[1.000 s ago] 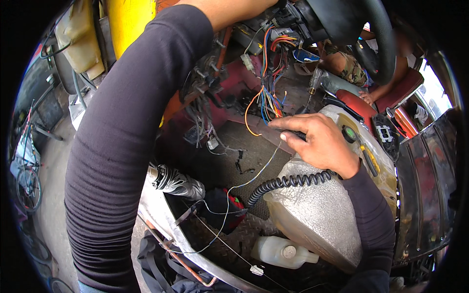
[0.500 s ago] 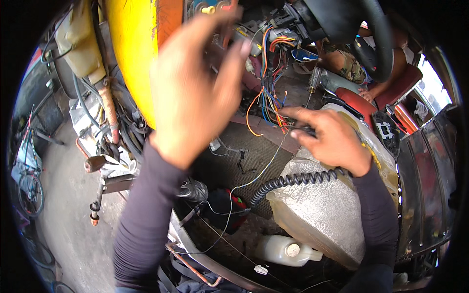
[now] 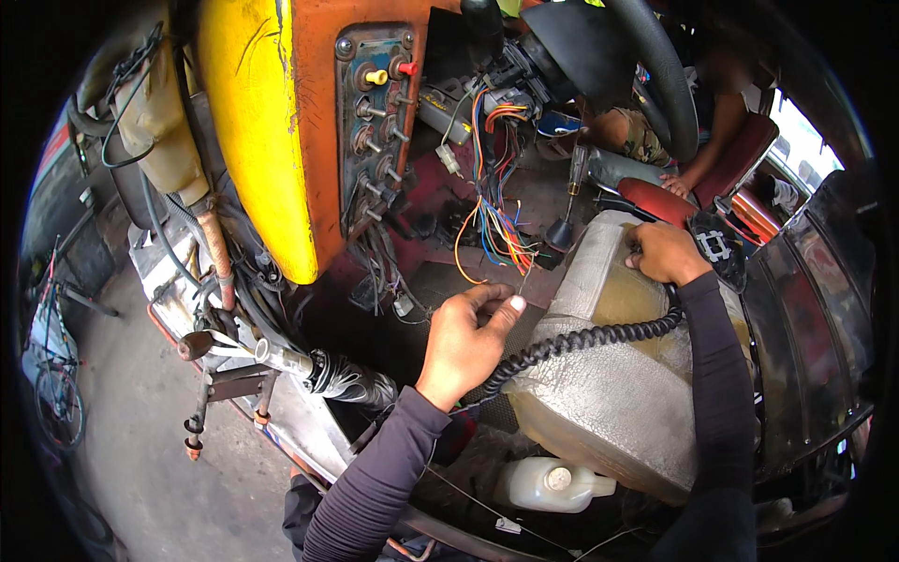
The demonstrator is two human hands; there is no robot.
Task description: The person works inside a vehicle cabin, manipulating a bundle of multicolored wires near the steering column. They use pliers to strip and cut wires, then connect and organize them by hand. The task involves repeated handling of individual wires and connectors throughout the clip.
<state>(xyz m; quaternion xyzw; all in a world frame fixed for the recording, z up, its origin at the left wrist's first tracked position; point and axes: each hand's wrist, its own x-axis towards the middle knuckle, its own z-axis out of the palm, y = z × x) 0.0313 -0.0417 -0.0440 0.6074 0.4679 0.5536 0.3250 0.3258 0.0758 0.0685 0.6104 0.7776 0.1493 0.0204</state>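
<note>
Left hand [image 3: 465,339], centre frame: fingers curled, thumb and forefinger pinched together near a thin orange wire; whether it is actually gripped cannot be told. The loose multicoloured wire bundle [image 3: 496,225] hangs just above, below the rusted switch panel [image 3: 375,122]. Right hand [image 3: 663,253], right of centre, rests closed on the translucent, ribbed plastic tank [image 3: 599,393]. A black coiled cord [image 3: 581,339] crosses the tank.
</note>
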